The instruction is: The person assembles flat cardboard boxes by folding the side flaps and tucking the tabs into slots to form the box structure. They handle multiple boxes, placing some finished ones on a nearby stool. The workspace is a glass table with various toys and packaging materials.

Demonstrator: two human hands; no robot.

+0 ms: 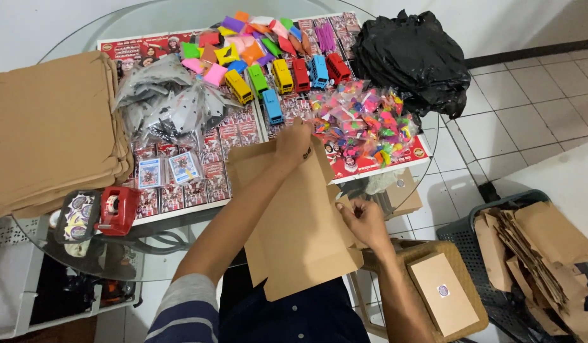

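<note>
Holding a flat, unfolded brown cardboard box blank [300, 222] over the near edge of the round glass table [84, 38], the person works it with both hands. The left hand [295, 141] grasps the blank's far top edge, fingers curled over the cardboard, while the right hand [365, 221] pinches a side flap at the blank's right edge. The blank tilts from the person's lap up toward the table's middle.

On the table, beyond the blank, a row of small plastic toy buses [287, 79] in yellow, green, blue and red stands near the far edge, with a heap of bright folded paper pieces [243, 41] behind them. A pile of clear packets filled with colourful small toys [364, 121] lies just right of the left hand. A crumpled black plastic bag [411, 57] sits at the far right edge. Silvery foil pouches [164, 101] lie left of the buses, and a stack of flat brown cardboard sheets [53, 127] covers the left edge. A red tape dispenser [118, 209] rests at the near left edge. On the floor to the right, a dark plastic basket [497, 241] holds cardboard scraps.
</note>
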